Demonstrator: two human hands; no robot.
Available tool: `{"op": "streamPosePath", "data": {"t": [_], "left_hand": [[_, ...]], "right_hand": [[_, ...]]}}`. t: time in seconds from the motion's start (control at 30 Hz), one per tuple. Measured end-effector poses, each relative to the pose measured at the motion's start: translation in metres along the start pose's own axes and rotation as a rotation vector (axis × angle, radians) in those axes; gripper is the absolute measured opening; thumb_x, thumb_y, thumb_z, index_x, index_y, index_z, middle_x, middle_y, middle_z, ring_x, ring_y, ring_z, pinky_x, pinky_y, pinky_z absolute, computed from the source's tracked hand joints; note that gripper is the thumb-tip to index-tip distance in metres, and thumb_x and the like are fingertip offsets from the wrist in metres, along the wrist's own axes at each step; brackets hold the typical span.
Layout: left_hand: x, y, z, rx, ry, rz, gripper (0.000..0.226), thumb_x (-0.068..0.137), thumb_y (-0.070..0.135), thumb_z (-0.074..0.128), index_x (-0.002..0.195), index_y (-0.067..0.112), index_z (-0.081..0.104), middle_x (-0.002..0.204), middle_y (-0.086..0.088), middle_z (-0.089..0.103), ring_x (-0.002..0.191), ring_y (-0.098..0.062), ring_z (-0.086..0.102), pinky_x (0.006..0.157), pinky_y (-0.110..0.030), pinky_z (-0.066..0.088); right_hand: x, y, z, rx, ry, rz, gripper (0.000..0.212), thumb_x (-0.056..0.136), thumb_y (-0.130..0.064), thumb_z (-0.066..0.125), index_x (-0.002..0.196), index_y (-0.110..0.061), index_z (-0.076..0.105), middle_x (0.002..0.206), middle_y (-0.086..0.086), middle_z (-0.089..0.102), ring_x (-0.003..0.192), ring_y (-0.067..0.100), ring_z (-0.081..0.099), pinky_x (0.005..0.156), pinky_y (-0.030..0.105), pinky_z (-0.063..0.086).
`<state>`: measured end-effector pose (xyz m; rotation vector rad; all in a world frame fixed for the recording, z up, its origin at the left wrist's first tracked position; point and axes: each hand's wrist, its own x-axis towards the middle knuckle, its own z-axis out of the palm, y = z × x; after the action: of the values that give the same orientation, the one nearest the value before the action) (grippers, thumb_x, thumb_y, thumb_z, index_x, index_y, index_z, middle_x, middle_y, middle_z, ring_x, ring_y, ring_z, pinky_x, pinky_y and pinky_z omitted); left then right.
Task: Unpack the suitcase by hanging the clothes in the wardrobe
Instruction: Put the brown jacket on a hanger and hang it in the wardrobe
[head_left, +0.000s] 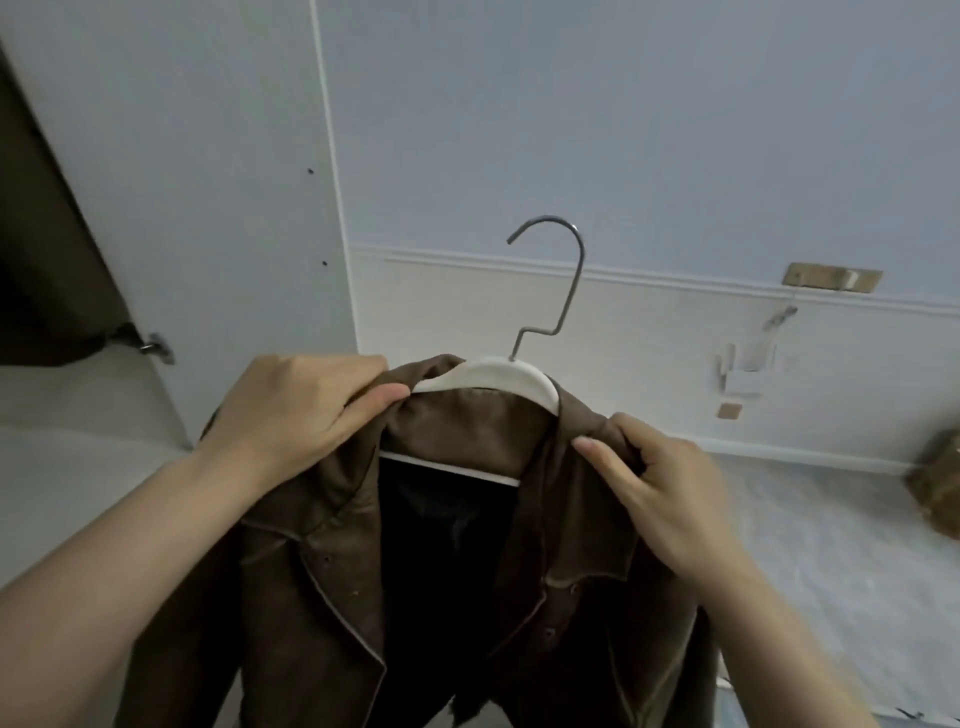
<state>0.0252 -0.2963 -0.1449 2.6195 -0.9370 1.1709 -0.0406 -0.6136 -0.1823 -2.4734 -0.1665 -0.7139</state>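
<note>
The jacket (441, 545) hangs on the hanger (498, 382), held between 2 hands: left hand (291, 410) on its left shoulder, right hand (660, 499) on its right. The wardrobe door (171, 182) stands left; the wall (649, 130) lies behind.

No text, label, brand, number or sign can be read anywhere in the view: the brown jacket (332, 545) shows no legible tag, the white hanger (498, 376) carries no marking, and the wall (623, 130) bears no writing
</note>
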Motion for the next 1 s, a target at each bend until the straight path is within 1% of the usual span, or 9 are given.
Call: {"op": "streamPosePath", "data": {"t": [0.13, 0.27, 0.37, 0.5, 0.6, 0.7, 0.8, 0.9, 1.0], "left_hand": [[-0.019, -0.043, -0.033, 0.153, 0.049, -0.011, 0.059, 0.099, 0.060, 0.033, 0.066, 0.016, 0.055, 0.054, 0.000, 0.052, 0.050, -0.025, 0.057, 0.043, -0.030, 0.036], [-0.037, -0.092, -0.060, 0.290, 0.098, -0.099, 0.053, 0.099, 0.057, 0.042, 0.066, 0.017, 0.055, 0.056, -0.001, 0.052, 0.052, -0.024, 0.058, 0.043, -0.031, 0.036], [-0.056, -0.131, -0.078, 0.334, 0.088, -0.176, 0.055, 0.099, 0.059, 0.039, 0.066, 0.017, 0.052, 0.057, -0.001, 0.051, 0.055, -0.023, 0.058, 0.043, -0.036, 0.038], [-0.069, -0.164, -0.091, 0.420, 0.080, -0.186, 0.056, 0.099, 0.058, 0.041, 0.067, 0.015, 0.056, 0.058, 0.000, 0.052, 0.058, -0.021, 0.060, 0.044, -0.032, 0.034], [-0.077, -0.188, -0.100, 0.474, 0.072, -0.217, 0.055, 0.100, 0.057, 0.039, 0.067, 0.015, 0.055, 0.057, 0.000, 0.052, 0.058, -0.020, 0.060, 0.045, -0.030, 0.031], [-0.084, -0.214, -0.108, 0.487, 0.075, -0.255, 0.058, 0.101, 0.057, 0.035, 0.067, 0.014, 0.055, 0.057, 0.000, 0.052, 0.057, -0.019, 0.058, 0.045, -0.031, 0.034], [-0.085, -0.236, -0.113, 0.476, 0.066, -0.324, 0.060, 0.100, 0.060, 0.031, 0.067, 0.015, 0.054, 0.057, 0.001, 0.051, 0.055, -0.018, 0.053, 0.045, -0.036, 0.039], [-0.089, -0.255, -0.116, 0.497, 0.030, -0.419, 0.057, 0.097, 0.064, 0.027, 0.066, 0.021, 0.047, 0.055, 0.008, 0.043, 0.054, -0.011, 0.042, 0.046, -0.028, 0.030], [-0.095, -0.274, -0.124, 0.513, -0.029, -0.511, 0.059, 0.094, 0.069, 0.021, 0.065, 0.024, 0.046, 0.054, 0.010, 0.042, 0.053, -0.009, 0.042, 0.047, -0.021, 0.025]], "right_hand": [[0.020, -0.049, 0.047, 0.090, -0.032, -0.074, 0.049, 0.085, -0.069, 0.044, 0.065, -0.025, 0.033, 0.058, -0.003, 0.042, 0.054, 0.015, 0.044, 0.050, 0.029, 0.030], [0.044, -0.088, 0.081, 0.200, -0.089, -0.115, 0.045, 0.086, -0.066, 0.053, 0.063, -0.031, 0.036, 0.055, -0.005, 0.038, 0.053, 0.011, 0.039, 0.053, 0.039, 0.037], [0.063, -0.107, 0.108, 0.226, -0.130, -0.160, 0.041, 0.084, -0.066, 0.053, 0.063, -0.033, 0.039, 0.057, -0.008, 0.043, 0.054, 0.011, 0.043, 0.054, 0.036, 0.036], [0.074, -0.135, 0.147, 0.211, -0.203, -0.233, 0.047, 0.088, -0.069, 0.046, 0.065, -0.031, 0.032, 0.059, -0.008, 0.045, 0.055, 0.013, 0.044, 0.053, 0.036, 0.037], [0.089, -0.157, 0.172, 0.284, -0.190, -0.251, 0.044, 0.087, -0.064, 0.048, 0.065, -0.028, 0.033, 0.059, -0.007, 0.045, 0.055, 0.014, 0.044, 0.052, 0.034, 0.035], [0.115, -0.180, 0.193, 0.273, -0.158, -0.285, 0.042, 0.086, -0.066, 0.046, 0.065, -0.030, 0.037, 0.056, -0.006, 0.046, 0.054, 0.013, 0.046, 0.052, 0.034, 0.037], [0.147, -0.197, 0.219, 0.273, -0.147, -0.348, 0.046, 0.086, -0.066, 0.046, 0.070, -0.024, 0.042, 0.052, -0.003, 0.044, 0.054, 0.015, 0.049, 0.053, 0.038, 0.041], [0.181, -0.213, 0.244, 0.294, -0.178, -0.425, 0.047, 0.086, -0.067, 0.045, 0.070, -0.023, 0.042, 0.052, -0.003, 0.047, 0.055, 0.014, 0.051, 0.053, 0.037, 0.042], [0.211, -0.233, 0.270, 0.305, -0.205, -0.498, 0.046, 0.087, -0.067, 0.045, 0.071, -0.024, 0.041, 0.055, -0.004, 0.051, 0.059, 0.014, 0.055, 0.053, 0.034, 0.044]]}}
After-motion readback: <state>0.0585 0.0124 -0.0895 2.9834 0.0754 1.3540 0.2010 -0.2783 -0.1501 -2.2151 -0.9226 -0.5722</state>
